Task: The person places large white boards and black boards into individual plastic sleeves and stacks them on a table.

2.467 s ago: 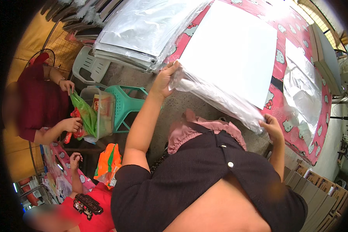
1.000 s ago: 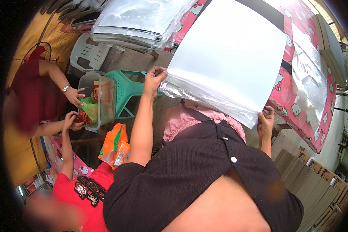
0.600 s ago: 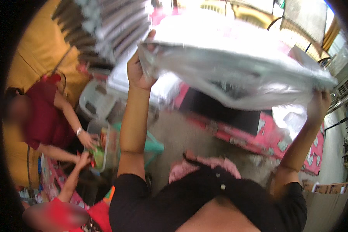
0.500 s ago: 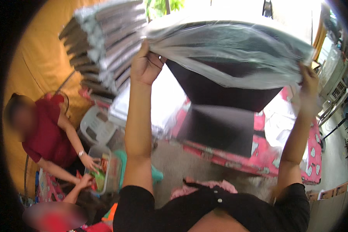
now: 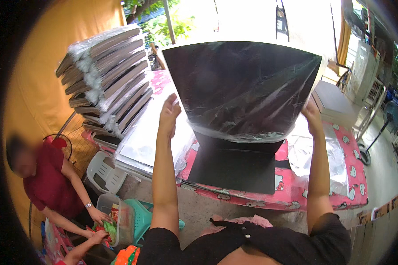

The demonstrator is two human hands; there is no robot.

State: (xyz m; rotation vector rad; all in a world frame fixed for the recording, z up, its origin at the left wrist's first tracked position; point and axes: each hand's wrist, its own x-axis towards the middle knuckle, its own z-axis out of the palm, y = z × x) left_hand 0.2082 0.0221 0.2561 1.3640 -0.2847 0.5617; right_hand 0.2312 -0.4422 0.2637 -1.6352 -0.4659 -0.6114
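Observation:
A large black board (image 5: 247, 84) stands tilted up in front of me, with a clear plastic bag (image 5: 252, 126) over its face. The bag's loose lower rim hangs bunched near the board's bottom. My left hand (image 5: 169, 115) is at the board's left side, fingers loosely bent and apart, holding nothing I can see. On the other side, my right hand (image 5: 313, 117) has its fingertips closed at the plastic-covered edge. Below lies another black panel (image 5: 232, 171), flat on the table with the pink patterned cover (image 5: 269, 204).
Plastic-wrapped boards (image 5: 112, 66) form a tall leaning stack at left, beside white sheets (image 5: 148, 143). Clear plastic (image 5: 327, 154) lies at right, near grey boards (image 5: 334, 99). Another person (image 5: 46, 176) reaches into a clear bin (image 5: 124, 216) by a teal stool (image 5: 139, 216).
Both hands have come lower and closer together. The plastic, stretched open between them before, now covers the black board's face. The view has shifted slightly.

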